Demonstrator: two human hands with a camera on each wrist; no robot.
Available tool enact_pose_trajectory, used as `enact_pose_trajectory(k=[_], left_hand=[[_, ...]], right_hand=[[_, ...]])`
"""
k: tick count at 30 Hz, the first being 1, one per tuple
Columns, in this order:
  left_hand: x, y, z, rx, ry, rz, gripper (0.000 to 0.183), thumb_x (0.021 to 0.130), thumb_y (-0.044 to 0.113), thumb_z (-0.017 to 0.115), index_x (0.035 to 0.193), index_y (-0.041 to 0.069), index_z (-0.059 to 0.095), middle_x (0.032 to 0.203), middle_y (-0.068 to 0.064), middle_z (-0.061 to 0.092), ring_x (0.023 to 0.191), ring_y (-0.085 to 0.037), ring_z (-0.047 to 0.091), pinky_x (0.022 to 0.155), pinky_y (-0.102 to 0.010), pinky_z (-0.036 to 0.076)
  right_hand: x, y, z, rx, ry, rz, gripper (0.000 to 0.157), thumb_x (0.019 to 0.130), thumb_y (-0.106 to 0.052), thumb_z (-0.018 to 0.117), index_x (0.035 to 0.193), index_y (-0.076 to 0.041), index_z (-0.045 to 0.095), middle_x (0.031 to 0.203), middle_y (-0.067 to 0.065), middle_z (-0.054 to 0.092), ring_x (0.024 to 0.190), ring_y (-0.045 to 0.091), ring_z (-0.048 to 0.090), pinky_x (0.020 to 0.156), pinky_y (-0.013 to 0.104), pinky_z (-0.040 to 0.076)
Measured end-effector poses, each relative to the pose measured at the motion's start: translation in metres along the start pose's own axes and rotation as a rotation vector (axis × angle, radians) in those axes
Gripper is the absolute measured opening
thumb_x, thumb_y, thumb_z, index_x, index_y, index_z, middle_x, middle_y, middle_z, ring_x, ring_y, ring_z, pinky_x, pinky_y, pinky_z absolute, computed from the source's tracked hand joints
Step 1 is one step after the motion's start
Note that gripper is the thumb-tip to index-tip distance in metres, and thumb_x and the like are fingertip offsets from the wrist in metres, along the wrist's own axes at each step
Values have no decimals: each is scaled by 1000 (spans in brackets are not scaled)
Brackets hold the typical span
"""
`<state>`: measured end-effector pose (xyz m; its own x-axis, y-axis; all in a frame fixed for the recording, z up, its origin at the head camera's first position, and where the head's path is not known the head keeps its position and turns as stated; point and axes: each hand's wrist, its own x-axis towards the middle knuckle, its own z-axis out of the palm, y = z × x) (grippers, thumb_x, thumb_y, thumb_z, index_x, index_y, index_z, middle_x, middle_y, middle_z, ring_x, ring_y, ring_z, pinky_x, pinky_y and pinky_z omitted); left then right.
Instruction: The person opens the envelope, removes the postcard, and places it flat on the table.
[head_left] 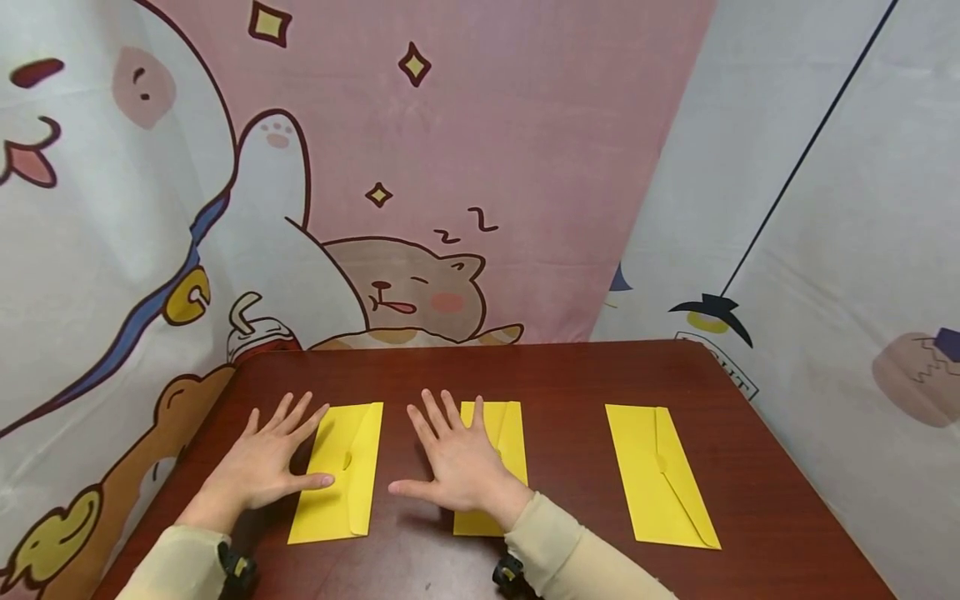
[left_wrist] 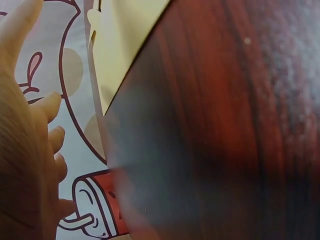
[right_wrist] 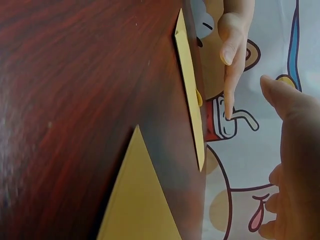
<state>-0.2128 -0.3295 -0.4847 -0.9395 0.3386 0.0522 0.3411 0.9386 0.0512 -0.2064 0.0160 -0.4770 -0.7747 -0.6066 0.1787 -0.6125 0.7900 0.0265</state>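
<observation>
Three yellow envelopes lie apart in a row on the dark red-brown table. My left hand (head_left: 264, 462), fingers spread, hovers over the left edge of the left envelope (head_left: 352, 475). Over the middle envelope (head_left: 512, 442) and just left of it is my right hand (head_left: 461, 462), also with spread fingers, hiding part of that envelope. Neither hand holds anything. Off to the right lies the third envelope (head_left: 652, 467), its flap side up and no hand near it. In the right wrist view, the left envelope (right_wrist: 189, 90) appears edge-on beyond the middle envelope (right_wrist: 137, 200).
The wooden table (head_left: 570, 475) has a far edge that meets a hanging cartoon-printed cloth (head_left: 540, 167). Cloth also runs along the left and right sides. Dark wrist straps (head_left: 238, 568) with small devices sit at both cuffs.
</observation>
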Motion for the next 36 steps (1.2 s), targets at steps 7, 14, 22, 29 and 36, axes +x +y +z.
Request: enact_pose_trajectory(k=[7,14,22,29,36], left_hand=[[-2,-4,5,-1,4,9,115,80,89,60,166,17,37,172,-19,24,157,-49,17,115,-81,11],[-5,-8,12,-33,-25,8,116,80,90,59,167,17,36,173,-19,24,157,-48,16,115,-80,12],[-6,-6,11,-79,-62,15,119,78,90,62,167,15,35,173,-19,23,158,-47,15,116,-80,12],[-5,-7,11,-88,-99,6,121,76,91,62,167,15,35,173,-18,24,157,-48,17,115,-80,13],[-2,-10,17,-102,-130,11,125,73,93,63,167,14,35,174,-13,24,158,-47,16,114,-81,11]], right_hand=[[5,-9,6,-24,-1,-5,116,86,-97,19,171,-19,17,176,13,9,160,38,15,115,80,15],[9,-19,17,-24,-9,-12,116,86,-98,20,171,-18,20,176,14,12,160,38,17,115,80,16],[13,-27,23,-14,-36,-21,116,86,-98,22,171,-19,18,176,13,13,160,39,15,114,82,12],[18,-35,31,-27,-64,-37,118,84,-99,16,170,-19,23,176,12,15,159,38,18,113,82,19],[23,-48,34,-69,-95,-72,117,84,-99,14,170,-21,26,175,10,22,159,37,22,112,81,20]])
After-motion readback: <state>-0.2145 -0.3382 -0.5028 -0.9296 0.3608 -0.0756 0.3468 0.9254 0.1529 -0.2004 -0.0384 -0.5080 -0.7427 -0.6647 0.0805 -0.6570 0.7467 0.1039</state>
